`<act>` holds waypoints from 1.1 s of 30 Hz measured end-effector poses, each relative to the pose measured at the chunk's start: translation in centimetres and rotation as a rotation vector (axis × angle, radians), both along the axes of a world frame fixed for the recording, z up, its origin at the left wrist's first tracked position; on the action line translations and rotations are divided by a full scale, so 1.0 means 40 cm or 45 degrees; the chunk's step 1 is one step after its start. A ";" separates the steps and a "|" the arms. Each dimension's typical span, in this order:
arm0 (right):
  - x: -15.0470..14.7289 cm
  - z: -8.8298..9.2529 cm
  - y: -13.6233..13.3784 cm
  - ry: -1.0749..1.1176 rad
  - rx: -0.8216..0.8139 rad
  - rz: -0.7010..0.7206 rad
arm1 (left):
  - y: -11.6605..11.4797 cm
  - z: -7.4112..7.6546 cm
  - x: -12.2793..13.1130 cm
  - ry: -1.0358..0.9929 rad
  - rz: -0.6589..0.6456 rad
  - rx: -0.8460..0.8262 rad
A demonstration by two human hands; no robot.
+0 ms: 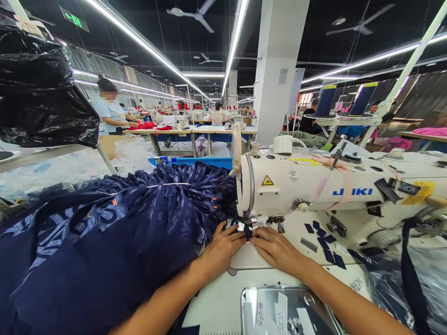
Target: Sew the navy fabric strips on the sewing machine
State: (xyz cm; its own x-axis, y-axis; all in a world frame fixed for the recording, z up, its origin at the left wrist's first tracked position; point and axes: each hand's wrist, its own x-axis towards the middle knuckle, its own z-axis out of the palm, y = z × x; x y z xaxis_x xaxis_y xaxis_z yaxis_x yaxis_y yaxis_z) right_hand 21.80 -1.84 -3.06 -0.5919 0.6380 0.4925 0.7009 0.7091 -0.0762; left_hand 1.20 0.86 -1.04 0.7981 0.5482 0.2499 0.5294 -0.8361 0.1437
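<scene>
A small dark navy fabric piece (248, 234) lies under the needle area of a white sewing machine (279, 184). My left hand (223, 244) holds its left side, fingertips pressed together beside the presser foot. From the other side my right hand (274, 249) grips it with bent fingers, the thumb low on the machine bed. The fingertips partly hide the piece, and the exact stitching spot is hard to make out. A large gathered heap of navy garments (115, 246) with pale lace patterns lies left of my left hand.
Several navy fabric scraps (323, 242) are scattered right of the needle. A metal tray (258, 298) with labels sits near the front edge. Navy thread cones (325, 101) stand behind the machine. A black plastic bag (42, 88) hangs at left; a co-worker (111, 109) stands farther back.
</scene>
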 end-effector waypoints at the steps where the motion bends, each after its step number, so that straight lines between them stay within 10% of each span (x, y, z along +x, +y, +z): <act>1: 0.000 -0.001 0.000 0.001 0.002 0.001 | 0.000 0.001 0.000 -0.001 0.003 -0.007; 24: 0.017 -0.042 0.087 0.160 -0.174 -0.277 | 0.059 0.015 0.019 -0.047 0.041 0.009; 33: 0.031 -0.069 0.135 0.010 0.000 -0.245 | 0.026 -0.007 0.030 0.147 0.227 0.489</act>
State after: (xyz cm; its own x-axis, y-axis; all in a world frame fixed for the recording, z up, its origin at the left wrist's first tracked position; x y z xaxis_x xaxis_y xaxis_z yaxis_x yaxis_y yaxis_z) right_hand 23.03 3.57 -5.84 -0.4549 0.7392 0.4966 0.8231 0.5619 -0.0825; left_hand 2.39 1.90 -1.34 0.7341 0.5647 0.3771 0.6646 -0.7114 -0.2286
